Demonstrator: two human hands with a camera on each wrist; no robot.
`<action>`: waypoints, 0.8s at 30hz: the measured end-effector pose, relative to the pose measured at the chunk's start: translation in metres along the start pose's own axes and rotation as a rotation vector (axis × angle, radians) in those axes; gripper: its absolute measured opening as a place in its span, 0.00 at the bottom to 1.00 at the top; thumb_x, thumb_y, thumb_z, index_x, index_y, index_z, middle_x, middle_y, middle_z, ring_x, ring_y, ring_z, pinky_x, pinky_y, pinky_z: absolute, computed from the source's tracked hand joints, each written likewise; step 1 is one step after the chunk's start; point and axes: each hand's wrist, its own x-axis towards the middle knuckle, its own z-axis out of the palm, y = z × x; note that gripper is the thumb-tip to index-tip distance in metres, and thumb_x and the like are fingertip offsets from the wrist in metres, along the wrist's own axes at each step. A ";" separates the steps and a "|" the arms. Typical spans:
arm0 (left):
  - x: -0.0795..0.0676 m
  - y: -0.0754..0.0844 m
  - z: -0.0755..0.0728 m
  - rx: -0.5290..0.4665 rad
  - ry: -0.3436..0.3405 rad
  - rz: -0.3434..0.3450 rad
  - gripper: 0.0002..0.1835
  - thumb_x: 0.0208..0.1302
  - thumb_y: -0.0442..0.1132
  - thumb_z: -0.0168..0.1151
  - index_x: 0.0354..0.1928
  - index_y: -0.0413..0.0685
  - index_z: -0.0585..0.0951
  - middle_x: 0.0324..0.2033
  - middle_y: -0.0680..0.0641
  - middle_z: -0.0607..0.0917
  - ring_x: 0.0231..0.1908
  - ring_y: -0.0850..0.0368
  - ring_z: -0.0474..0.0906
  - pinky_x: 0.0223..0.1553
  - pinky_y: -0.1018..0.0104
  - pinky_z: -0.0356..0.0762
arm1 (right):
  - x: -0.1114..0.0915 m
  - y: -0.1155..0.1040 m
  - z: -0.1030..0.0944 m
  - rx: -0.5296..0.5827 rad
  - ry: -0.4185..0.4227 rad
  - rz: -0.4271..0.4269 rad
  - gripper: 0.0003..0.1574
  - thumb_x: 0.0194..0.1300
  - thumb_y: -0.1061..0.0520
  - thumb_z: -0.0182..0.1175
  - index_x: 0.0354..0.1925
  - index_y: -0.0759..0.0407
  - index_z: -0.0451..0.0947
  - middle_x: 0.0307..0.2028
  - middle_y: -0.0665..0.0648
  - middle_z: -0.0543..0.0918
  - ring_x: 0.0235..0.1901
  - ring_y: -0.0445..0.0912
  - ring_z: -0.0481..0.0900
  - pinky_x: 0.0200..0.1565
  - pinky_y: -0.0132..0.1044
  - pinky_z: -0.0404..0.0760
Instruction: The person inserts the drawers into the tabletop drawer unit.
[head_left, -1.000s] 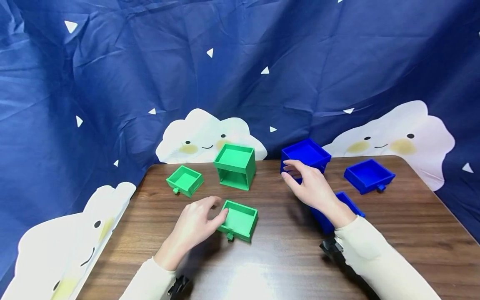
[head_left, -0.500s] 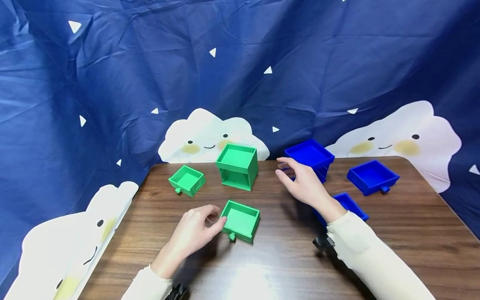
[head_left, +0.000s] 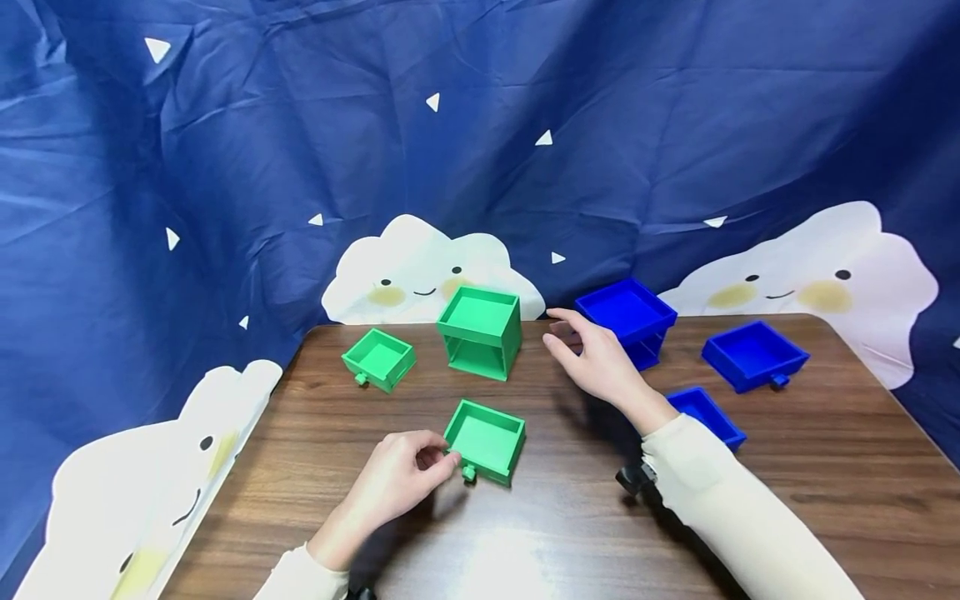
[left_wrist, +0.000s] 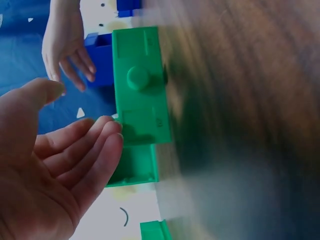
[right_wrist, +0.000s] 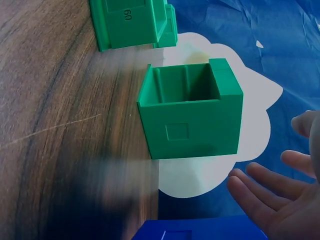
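My left hand [head_left: 397, 477] is at the left front corner of a green drawer [head_left: 486, 440], thumb and fingers loosely bent with a gap between them. The drawer lies on the table, its round knob [left_wrist: 138, 78] toward me. Behind it stands a green cabinet [head_left: 487, 312] with an open front. My right hand [head_left: 600, 360] hovers between that cabinet and a blue cabinet [head_left: 628, 310], which it partly covers in the head view. Its fingers are relaxed and hold nothing. In the right wrist view the green cabinet [right_wrist: 197, 131] is apart from the fingertips.
A smaller green drawer [head_left: 378, 358] lies at the back left. One blue drawer [head_left: 756, 354] lies at the back right; another blue drawer [head_left: 707, 413] is partly behind my right forearm. A blue curtain [head_left: 480, 108] hangs along the table's [head_left: 832, 467] far edge.
My right hand has moved left, away from the blue cabinet's front. My left hand has come back toward me along the green drawer's left side. The view has turned slightly left.
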 end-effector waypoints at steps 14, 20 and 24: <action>-0.001 -0.002 0.011 0.055 -0.066 -0.035 0.09 0.70 0.48 0.71 0.31 0.57 0.90 0.19 0.67 0.80 0.23 0.74 0.71 0.32 0.72 0.71 | 0.013 0.002 0.019 0.005 -0.047 -0.005 0.31 0.80 0.52 0.62 0.74 0.59 0.73 0.62 0.68 0.86 0.57 0.61 0.88 0.61 0.59 0.84; -0.001 -0.003 0.016 0.065 -0.088 -0.044 0.11 0.70 0.47 0.70 0.27 0.60 0.88 0.17 0.67 0.77 0.21 0.74 0.69 0.29 0.72 0.69 | 0.022 0.004 0.030 0.009 -0.040 -0.022 0.31 0.79 0.52 0.63 0.74 0.60 0.73 0.64 0.70 0.84 0.58 0.62 0.88 0.61 0.59 0.84; 0.000 -0.005 0.019 0.072 -0.106 -0.043 0.16 0.72 0.48 0.69 0.22 0.61 0.84 0.14 0.67 0.74 0.19 0.73 0.66 0.27 0.72 0.66 | 0.028 0.004 0.037 0.023 -0.047 -0.018 0.33 0.80 0.51 0.62 0.76 0.59 0.72 0.65 0.70 0.84 0.59 0.62 0.88 0.62 0.58 0.84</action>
